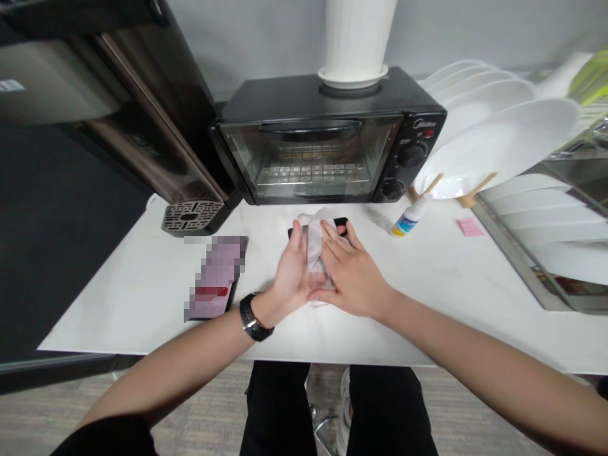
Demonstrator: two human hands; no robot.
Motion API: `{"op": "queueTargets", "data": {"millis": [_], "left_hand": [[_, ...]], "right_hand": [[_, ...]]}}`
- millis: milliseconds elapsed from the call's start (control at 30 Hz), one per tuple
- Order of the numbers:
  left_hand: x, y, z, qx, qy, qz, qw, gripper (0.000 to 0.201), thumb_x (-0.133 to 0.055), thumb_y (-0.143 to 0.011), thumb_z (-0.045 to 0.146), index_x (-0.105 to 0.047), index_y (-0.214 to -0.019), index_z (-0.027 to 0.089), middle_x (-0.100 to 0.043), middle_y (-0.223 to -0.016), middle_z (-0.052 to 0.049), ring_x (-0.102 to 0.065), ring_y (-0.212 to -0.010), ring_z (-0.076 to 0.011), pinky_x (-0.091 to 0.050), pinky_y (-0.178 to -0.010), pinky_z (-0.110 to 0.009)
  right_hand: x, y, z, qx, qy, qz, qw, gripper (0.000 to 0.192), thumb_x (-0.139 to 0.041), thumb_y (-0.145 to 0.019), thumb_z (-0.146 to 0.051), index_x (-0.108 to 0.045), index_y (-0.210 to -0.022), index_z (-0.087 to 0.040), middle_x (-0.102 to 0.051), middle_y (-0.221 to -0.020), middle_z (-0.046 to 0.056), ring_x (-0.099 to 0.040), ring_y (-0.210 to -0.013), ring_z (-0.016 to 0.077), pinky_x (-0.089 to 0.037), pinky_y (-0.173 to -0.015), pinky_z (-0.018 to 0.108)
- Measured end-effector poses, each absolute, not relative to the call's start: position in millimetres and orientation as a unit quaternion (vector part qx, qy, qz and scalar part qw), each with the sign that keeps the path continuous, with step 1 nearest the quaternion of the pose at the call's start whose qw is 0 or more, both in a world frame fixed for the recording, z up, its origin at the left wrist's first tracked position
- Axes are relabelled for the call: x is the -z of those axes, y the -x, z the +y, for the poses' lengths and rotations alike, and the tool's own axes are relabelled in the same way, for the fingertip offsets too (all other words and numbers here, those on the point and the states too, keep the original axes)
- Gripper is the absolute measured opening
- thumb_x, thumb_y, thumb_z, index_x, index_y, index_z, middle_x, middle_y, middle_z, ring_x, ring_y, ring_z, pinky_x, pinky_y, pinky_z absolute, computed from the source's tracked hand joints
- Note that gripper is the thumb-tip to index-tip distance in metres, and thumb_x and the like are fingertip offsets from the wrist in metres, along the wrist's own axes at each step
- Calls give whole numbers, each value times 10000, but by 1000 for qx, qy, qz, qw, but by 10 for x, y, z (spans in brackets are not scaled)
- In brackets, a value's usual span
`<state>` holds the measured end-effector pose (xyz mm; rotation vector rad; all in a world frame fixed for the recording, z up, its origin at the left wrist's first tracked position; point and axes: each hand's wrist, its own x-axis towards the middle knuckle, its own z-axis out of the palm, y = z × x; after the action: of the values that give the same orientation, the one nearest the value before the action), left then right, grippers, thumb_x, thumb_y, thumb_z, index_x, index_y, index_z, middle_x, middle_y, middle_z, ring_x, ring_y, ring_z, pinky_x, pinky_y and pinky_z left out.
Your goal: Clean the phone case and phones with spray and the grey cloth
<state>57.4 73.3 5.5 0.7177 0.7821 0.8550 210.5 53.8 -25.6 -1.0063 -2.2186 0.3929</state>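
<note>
Both hands (pixel 327 272) grip one white wipe (pixel 314 244) over a black phone (pixel 339 225), lengthwise away

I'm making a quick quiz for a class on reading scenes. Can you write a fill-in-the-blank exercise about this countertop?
1. The left hand and right hand press a white ____ between them.
2. On the left wrist sits a black ____.
3. The small white bottle lies on the counter to the ____ of the hands.
4. Behind the hands stands a black toaster oven with its glass door ____.

Missing words: cloth; watch; right; closed
</note>
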Motion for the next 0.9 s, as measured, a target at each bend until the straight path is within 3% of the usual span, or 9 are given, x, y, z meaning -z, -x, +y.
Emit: {"op": "queueTargets", "data": {"millis": [67, 167, 267, 367, 433, 500, 633, 800, 900], "left_hand": [[-26, -668, 669, -377, -293, 343, 809, 857, -255, -1059, 820, -476, -1665, 255, -731, -1482, -169, -697, -1406, -392, -588, -1159, -580], [-48, -592, 729, -444, -312, 326, 774, 775, -299, -1083, 770, -364, -1724, 339, -705, -1540, -129, -679, -1435, -383, -558, -1176, -642], [-121, -371, 889, -499, -402, 325, 696, 761, -245, -1106, 751, -309, -1745, 344, -571, -1696, -124, -572, -1562, -315, -520, -1242, -577], [-179, -271, 967, -550, -454, 337, 615, 782, -139, -1099, 769, -214, -1771, 375, -496, -1753, -122, -501, -1620, -280, -526, -1236, -516], [-184, -335, 923, -574, -402, 335, 630, 744, -164, -1119, 738, -260, -1761, 374, -572, -1693, -115, -527, -1600, -282, -542, -1217, -498], [-162, -470, 822, -569, -303, 337, 686, 679, -207, -1141, 693, -369, -1724, 385, -672, -1593, -84, -582, -1554, -294, -568, -1192, -503], [-83, -710, 633, -405, -187, 366, 817, 686, -277, -1117, 719, -604, -1587, 340, -733, -1522, -62, -622, -1514, -327, -588, -1189, -564], [-129, -602, 681, -439, -194, 333, 812, 592, -308, -1130, 689, -564, -1600, 436, -805, -1401, -3, -649, -1489, -290, -512, -1261, -569], [-229, -420, 797, -493, -223, 318, 778, 569, -339, -1133, 673, -613, -1560, 417, -814, -1388, 4, -639, -1498, -254, -451, -1313, -483]], "right_hand": [[273, -2107, 560, -149, 380, -851, 331, 1024, -696, -916, -794, -559, -1636, -77, -468, -1689, 316, -333, -1654, 506, -161, -1373, 785], [216, -2079, 518, -157, 302, -884, 322, 1113, -729, -872, -828, -547, -1629, -33, -430, -1690, 333, -348, -1656, 461, -135, -1409, 685], [127, -2046, 434, -160, 247, -901, 320, 885, -759, -883, -787, -688, -1527, -184, -526, -1658, 220, -497, -1587, 397, -127, -1432, 567], [89, -2034, 386, -143, 297, -895, 302, 642, -743, -944, -714, -745, -1447, -316, -600, -1619, 129, -607, -1502, 373, -141, -1432, 569], [110, -2033, 385, -101, 354, -887, 278, 632, -698, -975, -724, -743, -1440, -298, -613, -1609, 152, -617, -1491, 390, -143, -1422, 631], [162, -2033, 404, -46, 392, -882, 257, 781, -643, -973, -785, -721, -1463, -182, -589, -1616, 239, -552, -1543, 424, -188, -1404, 680], [273, -2042, 459, 7, 421, -871, 253, 1036, -633, -940, -830, -629, -1515, 32, -585, -1574, 370, -448, -1601, 476, -341, -1366, 676], [228, -2056, 450, -11, 340, -897, 283, 1104, -669, -876, -894, -607, -1547, -20, -585, -1612, 310, -434, -1628, 418, -327, -1392, 599], [175, -2046, 397, -12, 270, -916, 295, 947, -608, -946, -858, -688, -1465, -70, -632, -1593, 257, -500, -1605, 350, -250, -1426, 515]]}}
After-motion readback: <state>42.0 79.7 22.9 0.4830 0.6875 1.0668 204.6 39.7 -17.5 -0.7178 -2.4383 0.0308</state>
